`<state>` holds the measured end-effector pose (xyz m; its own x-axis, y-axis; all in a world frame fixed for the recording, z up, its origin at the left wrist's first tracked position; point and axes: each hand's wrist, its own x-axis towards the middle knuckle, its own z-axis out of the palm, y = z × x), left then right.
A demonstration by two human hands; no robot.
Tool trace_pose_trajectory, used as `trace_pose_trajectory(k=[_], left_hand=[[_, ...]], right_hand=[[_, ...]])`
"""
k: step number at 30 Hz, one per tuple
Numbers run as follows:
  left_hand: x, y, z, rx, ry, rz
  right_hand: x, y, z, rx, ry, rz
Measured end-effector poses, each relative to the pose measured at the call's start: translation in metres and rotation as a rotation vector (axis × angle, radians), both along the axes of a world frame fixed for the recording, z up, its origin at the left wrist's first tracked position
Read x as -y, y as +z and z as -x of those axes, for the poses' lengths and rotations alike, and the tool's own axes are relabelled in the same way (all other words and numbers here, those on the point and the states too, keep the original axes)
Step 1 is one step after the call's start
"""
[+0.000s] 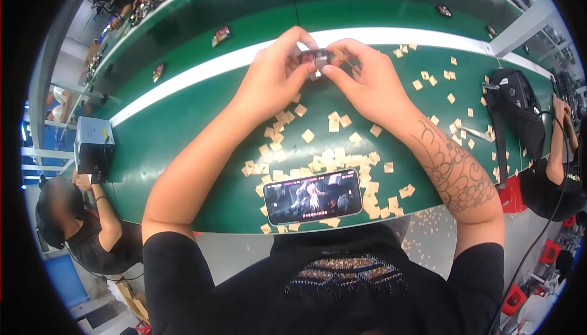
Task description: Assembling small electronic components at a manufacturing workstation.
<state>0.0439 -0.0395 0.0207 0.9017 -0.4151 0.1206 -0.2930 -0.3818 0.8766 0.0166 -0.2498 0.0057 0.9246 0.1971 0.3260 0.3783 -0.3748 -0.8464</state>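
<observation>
Head view: a small dark device point(319, 60) is sitting between both hands at the far side of the green worktable point(202, 142), just in front of the white strip point(367, 36). The left hand point(278, 66) is holding its left side between curled fingers and thumb. The right hand point(370, 75) is gripping its right side, the thumb pressing near a pale grey part; the fingers behind are partly blurring into it. Nearer, cream paper squares point(333, 161) are lying scattered, clustering around a smartphone point(313, 197), which is resting screen up near the near edge and showing a dark scene with a pale figure. More squares are spreading toward the right, where a slim whitish tool point(477, 133) is lying and a black bag point(518, 106) is resting with its strap trailing nearer. Beyond the white strip, a small assembly point(221, 36) is lying on the green surface at far left. Left of the worktable, a co-worker point(92, 225) is sitting near a grey-and-black box point(95, 145); another person's forearms point(557, 139) are reaching in at far right
</observation>
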Motion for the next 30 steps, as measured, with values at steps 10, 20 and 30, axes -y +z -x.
trace_pose_trajectory(k=[10, 20, 30], left_hand=[[-0.035, -0.024, -0.157, 0.457, 0.254, -0.902], [-0.138, -0.039, -0.116, 0.490, 0.331, -0.493], [-0.026, -0.022, 0.011, 0.507, -0.201, -0.404]], right_hand=[[0.031, -0.019, -0.027, 0.190, 0.002, 0.155], [0.024, -0.011, -0.025, 0.119, 0.098, 0.258], [0.018, -0.010, -0.019, 0.128, 0.337, 0.030]])
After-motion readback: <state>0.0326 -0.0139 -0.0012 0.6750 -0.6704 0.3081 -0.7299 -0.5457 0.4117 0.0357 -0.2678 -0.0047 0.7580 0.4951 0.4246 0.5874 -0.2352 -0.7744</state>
